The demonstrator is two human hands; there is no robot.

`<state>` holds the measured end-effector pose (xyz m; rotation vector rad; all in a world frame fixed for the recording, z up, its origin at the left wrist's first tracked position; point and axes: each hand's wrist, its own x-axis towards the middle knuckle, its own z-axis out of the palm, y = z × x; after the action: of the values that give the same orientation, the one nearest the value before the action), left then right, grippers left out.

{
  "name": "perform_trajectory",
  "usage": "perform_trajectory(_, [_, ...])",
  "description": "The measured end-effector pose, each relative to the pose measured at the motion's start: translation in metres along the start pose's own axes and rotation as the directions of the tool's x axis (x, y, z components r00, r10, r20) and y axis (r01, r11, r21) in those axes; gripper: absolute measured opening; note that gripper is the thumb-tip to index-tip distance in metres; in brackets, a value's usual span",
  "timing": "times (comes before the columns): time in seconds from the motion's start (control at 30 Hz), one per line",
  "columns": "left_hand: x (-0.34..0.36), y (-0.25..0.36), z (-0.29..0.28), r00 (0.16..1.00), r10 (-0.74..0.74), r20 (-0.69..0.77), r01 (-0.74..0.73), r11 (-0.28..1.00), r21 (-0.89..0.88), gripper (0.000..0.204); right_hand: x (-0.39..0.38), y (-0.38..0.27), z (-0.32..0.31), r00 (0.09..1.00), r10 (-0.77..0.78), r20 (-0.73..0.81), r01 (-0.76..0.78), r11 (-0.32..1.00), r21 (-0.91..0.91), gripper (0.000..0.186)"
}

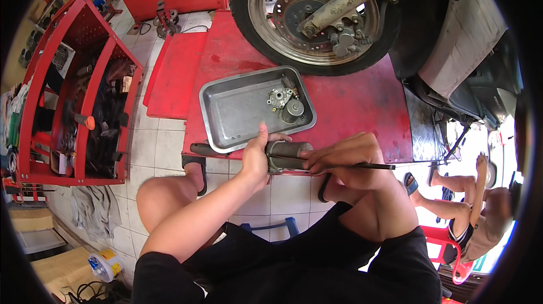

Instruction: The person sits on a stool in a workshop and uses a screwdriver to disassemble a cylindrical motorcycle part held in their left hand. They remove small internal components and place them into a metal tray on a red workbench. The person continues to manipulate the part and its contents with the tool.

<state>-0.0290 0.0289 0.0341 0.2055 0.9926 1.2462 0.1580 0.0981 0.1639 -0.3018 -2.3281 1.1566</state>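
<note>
Just in front of the red bench's near edge, my left hand (257, 157) is closed around a grey metal part with a cylindrical body (287, 149), its thumb pointing up. My right hand (350, 154) has its fingers curled at the right end of that part. From beneath the right fingers a thin dark bar (376, 166) sticks out to the right; its other end is hidden. Beyond my hands lies a grey metal tray (232, 106) holding a small metal housing (279, 97) and a round metal piece (293, 110).
A dark handle (202, 149) lies at the red bench's (362, 111) edge. A motorcycle wheel (266, 27) stands on the bench's far side. At left is a red tool cart (107, 117) with an orange-ended tool (86, 121). A seated person (475, 208) is at right.
</note>
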Motion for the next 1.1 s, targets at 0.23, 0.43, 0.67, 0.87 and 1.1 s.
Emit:
perform_trajectory(0.23, [-0.005,0.007,-0.004,0.987,0.162,0.0,-0.16,0.974,0.162,0.069,-0.007,-0.001,0.015,0.99,0.097,-0.1,-0.096,0.995,0.015,0.021])
perform_trajectory(0.43, [-0.004,0.021,-0.015,0.992,0.119,-0.042,-0.113,0.986,0.123,0.066,-0.004,-0.002,0.024,0.986,0.13,-0.105,-0.121,0.989,0.086,0.019])
perform_trajectory(0.67, [-0.002,0.053,-0.015,0.985,0.106,-0.133,-0.114,0.992,-0.052,0.063,0.019,0.001,0.034,0.991,-0.069,-0.116,0.072,0.997,0.019,0.02])
perform_trajectory(0.87, [-0.013,0.1,-0.018,0.967,0.174,-0.184,-0.2,0.971,-0.131,0.064,0.039,0.0,0.024,0.839,-0.083,-0.537,0.227,0.952,0.207,0.008])
perform_trajectory(1.1, [-0.018,0.148,-0.047,0.943,0.249,-0.222,-0.332,0.76,-0.559,0.059,0.058,0.077,0.063,0.959,0.137,-0.248,-0.208,0.936,-0.285,0.016])
